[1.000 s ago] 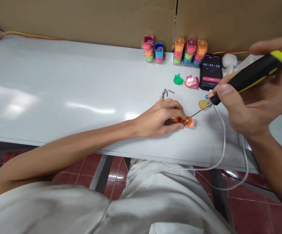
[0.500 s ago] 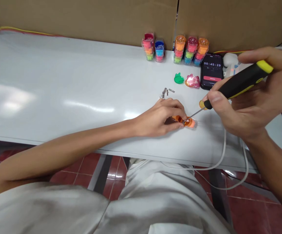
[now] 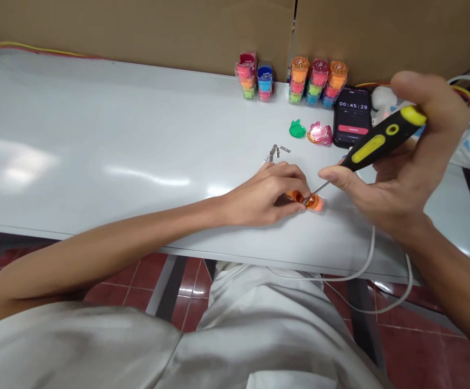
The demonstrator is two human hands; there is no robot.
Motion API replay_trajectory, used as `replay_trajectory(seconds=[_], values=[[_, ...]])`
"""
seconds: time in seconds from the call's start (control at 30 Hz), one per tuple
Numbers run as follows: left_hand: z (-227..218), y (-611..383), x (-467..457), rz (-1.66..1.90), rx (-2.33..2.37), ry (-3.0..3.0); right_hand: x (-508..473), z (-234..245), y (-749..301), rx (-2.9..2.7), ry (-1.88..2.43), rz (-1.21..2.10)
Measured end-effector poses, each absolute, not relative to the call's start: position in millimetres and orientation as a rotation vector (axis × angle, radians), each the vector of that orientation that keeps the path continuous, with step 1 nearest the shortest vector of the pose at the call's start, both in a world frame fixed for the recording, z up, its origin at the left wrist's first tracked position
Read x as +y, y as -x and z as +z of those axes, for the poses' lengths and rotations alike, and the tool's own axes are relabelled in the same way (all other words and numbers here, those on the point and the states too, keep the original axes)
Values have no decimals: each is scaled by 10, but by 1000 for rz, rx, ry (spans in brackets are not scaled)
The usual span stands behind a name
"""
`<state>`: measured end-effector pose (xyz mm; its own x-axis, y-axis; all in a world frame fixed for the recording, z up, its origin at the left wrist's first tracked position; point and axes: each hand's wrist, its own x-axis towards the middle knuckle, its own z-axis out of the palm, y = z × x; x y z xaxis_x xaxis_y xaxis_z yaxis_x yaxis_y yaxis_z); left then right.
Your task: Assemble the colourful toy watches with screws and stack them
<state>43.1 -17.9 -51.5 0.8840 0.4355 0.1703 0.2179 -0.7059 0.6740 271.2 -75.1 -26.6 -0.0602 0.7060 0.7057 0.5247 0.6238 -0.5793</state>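
My left hand (image 3: pixel 265 193) rests on the white table (image 3: pixel 97 162) with its fingers pinched on a small orange plastic piece (image 3: pixel 312 202). My right hand (image 3: pixel 397 178) is wrapped round a black and yellow screwdriver (image 3: pixel 375 146). The metal tip of the screwdriver touches the top of the orange piece, right by my left fingertips.
A green cap (image 3: pixel 297 129) and a pink piece (image 3: pixel 320 135) lie beyond my hands, with small metal clips (image 3: pixel 277 152) nearer. Stacks of coloured pieces (image 3: pixel 313 82) stand against a cardboard wall. A phone (image 3: pixel 352 116) shows a timer. White cables (image 3: pixel 370 254) hang off the front edge.
My right hand has moved left and turned the screwdriver handle more upright, hiding a yellow disc. The tip stays on the orange piece. My left hand has not moved.
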Motion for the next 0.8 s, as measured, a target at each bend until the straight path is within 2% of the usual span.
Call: replay_trajectory(seconds=[0.2, 0.37, 0.53, 0.7, 0.8], values=[[-508, -424, -182, 430, 450, -2393, -805, -216, -2639, -1716, 964, 512], [-515, -425, -193, 439, 461, -2439, -816, -213, -2672, -1721, 1039, 267], [-534, -425, -205, 468, 445, -2484, -834, -198, -2621, -1680, 963, 438], [-550, -428, -210, 484, 432, -2510, -818, -205, -2619, -1696, 1010, 167], [-547, -429, -209, 476, 428, -2533, -814, -211, -2626, -1708, 923, 307]])
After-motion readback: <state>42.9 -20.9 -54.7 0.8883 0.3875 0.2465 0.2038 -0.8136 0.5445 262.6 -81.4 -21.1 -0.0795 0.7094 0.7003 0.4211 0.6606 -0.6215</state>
